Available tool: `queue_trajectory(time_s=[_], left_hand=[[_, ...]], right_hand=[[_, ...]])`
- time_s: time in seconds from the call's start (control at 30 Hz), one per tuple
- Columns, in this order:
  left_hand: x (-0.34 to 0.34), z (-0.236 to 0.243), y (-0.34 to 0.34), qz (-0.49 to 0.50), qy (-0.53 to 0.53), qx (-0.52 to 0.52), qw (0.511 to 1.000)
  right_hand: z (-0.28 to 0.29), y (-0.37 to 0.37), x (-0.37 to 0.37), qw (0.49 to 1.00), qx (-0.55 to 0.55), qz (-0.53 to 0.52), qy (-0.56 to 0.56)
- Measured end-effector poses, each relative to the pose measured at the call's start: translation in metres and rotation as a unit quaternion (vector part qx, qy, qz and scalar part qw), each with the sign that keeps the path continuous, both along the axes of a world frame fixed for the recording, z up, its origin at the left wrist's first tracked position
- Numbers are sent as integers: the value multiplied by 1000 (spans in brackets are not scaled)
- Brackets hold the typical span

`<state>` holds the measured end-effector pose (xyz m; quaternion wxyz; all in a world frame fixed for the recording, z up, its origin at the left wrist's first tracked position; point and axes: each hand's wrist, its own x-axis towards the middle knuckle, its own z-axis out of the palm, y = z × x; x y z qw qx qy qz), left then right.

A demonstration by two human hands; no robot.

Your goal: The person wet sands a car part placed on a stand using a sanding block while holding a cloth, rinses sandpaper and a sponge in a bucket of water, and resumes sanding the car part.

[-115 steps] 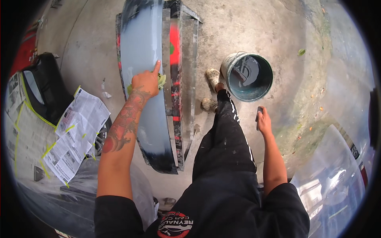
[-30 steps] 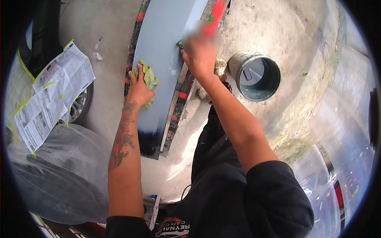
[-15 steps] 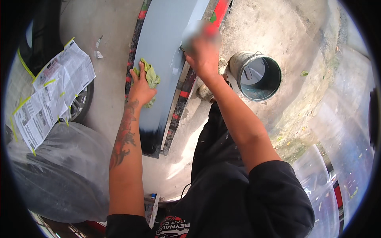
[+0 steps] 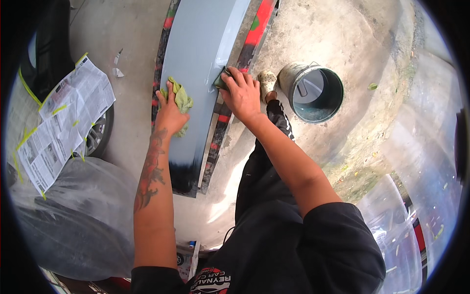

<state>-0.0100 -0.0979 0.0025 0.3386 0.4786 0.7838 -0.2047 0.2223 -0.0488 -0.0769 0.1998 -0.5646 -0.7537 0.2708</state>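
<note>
A long, curved car body panel [image 4: 196,44], grey in the middle and black at its near end, lies in front of me. My left hand [image 4: 170,113] rests on its left side, fingers closed on a crumpled yellow-green cloth [image 4: 183,101] pressed against the surface. At the panel's right edge, my right hand [image 4: 241,95] grips a dark sanding pad [image 4: 223,80], its fingers bent over it. The pad touches the grey surface, and wet streaks shine just beyond it. My palm and fingers hide part of the pad.
Beneath the panel runs a support with red and black patches [image 4: 259,24]. A bucket [image 4: 294,88] stands to the right, near my shoe [image 4: 267,82]. To the left are a wheel [image 4: 101,132], taped newspaper [image 4: 73,103] and plastic sheeting [image 4: 83,215].
My right hand has come back toward me along the panel's right edge, with the pad in it, and is no longer blurred. The left hand stays on the cloth. The view has shifted slightly.
</note>
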Motion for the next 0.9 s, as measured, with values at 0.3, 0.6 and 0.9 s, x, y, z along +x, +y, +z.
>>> queue_trajectory(time_s=[0.3, 0.6, 0.9], left_hand=[[-1, 2, -1, 46, -37, -18, 998], [1, 6, 2, -11, -8, -20, 1000], [2, 10, 6, 3, -26, -17, 1000]], right_hand=[[-7, 69, 6, 987, 121, -107, -13], [-6, 84, 18, 998, 52, -30, -37], [-1, 93, 22, 1000, -6, -6, -26]])
